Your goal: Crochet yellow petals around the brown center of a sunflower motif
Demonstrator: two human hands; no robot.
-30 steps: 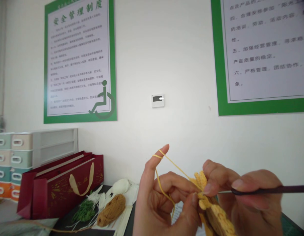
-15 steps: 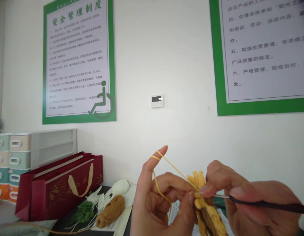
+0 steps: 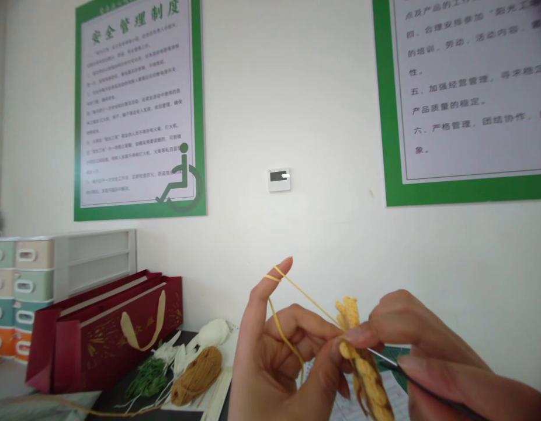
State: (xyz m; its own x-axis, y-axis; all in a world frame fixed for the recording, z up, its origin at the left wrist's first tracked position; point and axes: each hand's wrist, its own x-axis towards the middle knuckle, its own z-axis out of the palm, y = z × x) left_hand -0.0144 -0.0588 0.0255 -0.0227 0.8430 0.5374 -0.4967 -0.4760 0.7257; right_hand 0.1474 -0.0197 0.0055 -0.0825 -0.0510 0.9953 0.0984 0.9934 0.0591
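My left hand [image 3: 292, 356] pinches a yellow crocheted piece [image 3: 367, 380] between thumb and fingers. Yellow yarn [image 3: 306, 295] loops round its raised index finger and runs taut down to the work. In my right hand [image 3: 432, 345] lies a crochet hook [image 3: 428, 386] with a dark handle and a metal shaft. The shaft points up and left toward the piece; its tip is hidden by my fingers. My right fingertips touch the top edge of the piece, close to my left thumb. Brownish parts show along the piece's lower side.
On the dark table at left stand dark red gift bags [image 3: 117, 333] and drawer boxes [image 3: 34, 286]. A brown yarn skein [image 3: 197, 374], green yarn [image 3: 146, 377] and white yarn [image 3: 213, 333] lie nearby. Printed paper [image 3: 375, 400] lies beneath my hands. Green-framed posters [image 3: 139, 111] hang on the wall.
The hook's handle has swung lower, so it now slants more steeply. My right hand has shifted slightly, and the crocheted piece has turned and moved a little left.
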